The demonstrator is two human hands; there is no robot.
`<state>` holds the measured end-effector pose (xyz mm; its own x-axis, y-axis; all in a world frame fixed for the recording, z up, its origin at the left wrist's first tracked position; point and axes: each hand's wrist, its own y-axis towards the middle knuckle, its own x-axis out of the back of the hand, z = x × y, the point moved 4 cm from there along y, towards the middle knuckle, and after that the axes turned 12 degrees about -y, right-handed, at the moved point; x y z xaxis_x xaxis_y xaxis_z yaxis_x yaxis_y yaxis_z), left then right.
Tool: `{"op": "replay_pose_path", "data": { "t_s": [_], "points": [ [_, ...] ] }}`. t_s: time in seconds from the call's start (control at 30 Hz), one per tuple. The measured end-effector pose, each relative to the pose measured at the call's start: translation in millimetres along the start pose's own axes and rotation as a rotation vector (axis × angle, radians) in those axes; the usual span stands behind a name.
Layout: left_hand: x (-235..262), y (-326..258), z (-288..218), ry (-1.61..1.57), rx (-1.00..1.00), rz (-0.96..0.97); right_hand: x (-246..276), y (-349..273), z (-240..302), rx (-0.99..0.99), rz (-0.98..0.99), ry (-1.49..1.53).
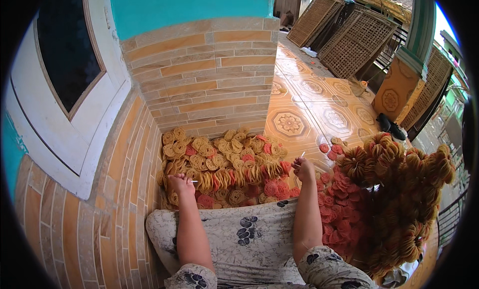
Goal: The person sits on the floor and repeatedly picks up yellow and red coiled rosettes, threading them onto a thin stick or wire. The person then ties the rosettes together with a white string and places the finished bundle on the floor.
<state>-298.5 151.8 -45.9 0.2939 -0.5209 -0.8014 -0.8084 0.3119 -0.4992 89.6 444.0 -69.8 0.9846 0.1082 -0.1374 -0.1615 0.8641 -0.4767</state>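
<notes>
A row of round tan and red noodle-like crackers (244,177) hangs threaded on a line between my two hands. My left hand (180,183) pinches the left end, where a thin white stick pokes out. My right hand (303,168) holds the right end with another thin white stick (302,155) rising from its fingers. Under the strung row lies a pile of loose tan and red crackers (214,154) on the floor against the brick wall. My lap is covered by a pale flower-print cloth (249,234).
A big heap of strung tan cracker bundles (409,189) and red crackers (342,209) fills the right. A tan brick wall (209,74) and a white window frame (75,134) stand left. Patterned orange floor tiles (309,104), lattice panels (357,42) and black shoes (391,127) lie beyond.
</notes>
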Motion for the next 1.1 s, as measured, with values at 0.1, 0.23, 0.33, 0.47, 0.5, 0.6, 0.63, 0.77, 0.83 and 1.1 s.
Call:
{"op": "replay_pose_path", "data": {
  "t_s": [0.1,0.23,0.33,0.47,0.5,0.6,0.63,0.77,0.83,1.1],
  "points": [
    [18,15,5,0.19,0.004,-0.187,-8,11,-20,-0.201,-0.05,0.146],
    [32,17,9,0.259,0.036,-0.236,-8,23,-32,-0.285,-0.16,-0.024],
    [36,15,10,0.257,0.016,-0.28,-8,26,-36,-0.271,-0.16,-0.077],
    [36,3,7,0.307,0.035,-0.32,-16,23,-37,-0.218,-0.038,-0.016],
    [36,-1,7,0.332,0.049,-0.309,-16,23,-39,-0.229,-0.05,-0.019],
    [35,-15,8,0.239,-0.052,-0.246,-17,33,-47,-0.235,-0.043,-0.024],
    [36,-19,10,0.303,-0.055,-0.24,-17,42,-52,-0.222,-0.011,-0.026],
    [44,-19,22,0.56,-0.076,-0.205,-9,91,-85,-0.186,-0.001,-0.029],
    [53,-15,28,0.653,-0.09,-0.181,-4,113,-100,-0.168,-0.02,-0.027],
    [76,-7,41,0.492,-0.214,-0.049,-19,64,-76,-0.071,-0.151,0.0]
  ]
}}
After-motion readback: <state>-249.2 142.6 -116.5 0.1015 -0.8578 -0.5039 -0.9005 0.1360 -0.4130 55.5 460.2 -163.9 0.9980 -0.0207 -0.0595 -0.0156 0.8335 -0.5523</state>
